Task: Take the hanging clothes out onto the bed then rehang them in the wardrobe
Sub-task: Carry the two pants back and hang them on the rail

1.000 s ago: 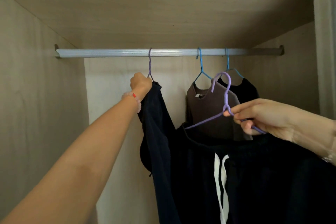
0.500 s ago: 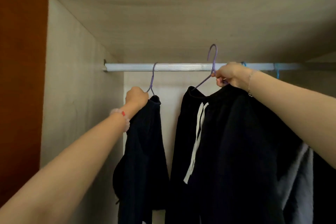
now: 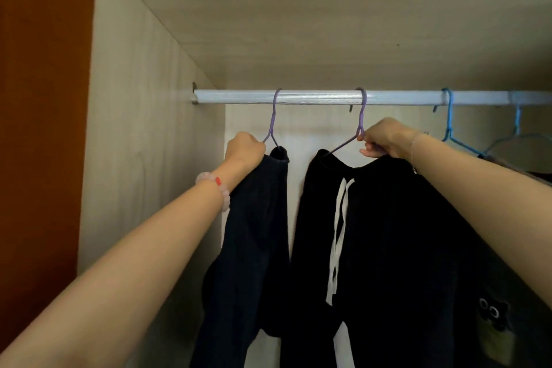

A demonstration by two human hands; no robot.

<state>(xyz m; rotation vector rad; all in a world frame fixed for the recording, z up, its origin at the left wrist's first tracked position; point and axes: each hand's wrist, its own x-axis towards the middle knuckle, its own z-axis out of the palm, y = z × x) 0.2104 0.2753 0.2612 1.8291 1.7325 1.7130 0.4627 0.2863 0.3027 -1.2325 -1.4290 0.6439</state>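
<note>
A silver rail (image 3: pixel 322 97) runs across the wardrobe. My left hand (image 3: pixel 243 150) grips the shoulder of a purple hanger (image 3: pixel 273 116) hooked on the rail, with a dark navy garment (image 3: pixel 254 233) hanging from it. My right hand (image 3: pixel 385 137) pinches the neck of a second purple hanger (image 3: pixel 360 116), whose hook sits over the rail. That hanger carries black trousers with a white drawstring (image 3: pixel 337 233).
Two blue hangers (image 3: pixel 448 119) hang further right on the rail with dark clothes below. The wardrobe's side wall (image 3: pixel 143 128) stands close on the left, beside an orange-brown panel (image 3: pixel 41 128). A shelf underside (image 3: pixel 328 24) sits just above the rail.
My right hand raised the second purple hanger from below the rail and its hook now sits over the rail. My left hand kept its grip on the first hanger.
</note>
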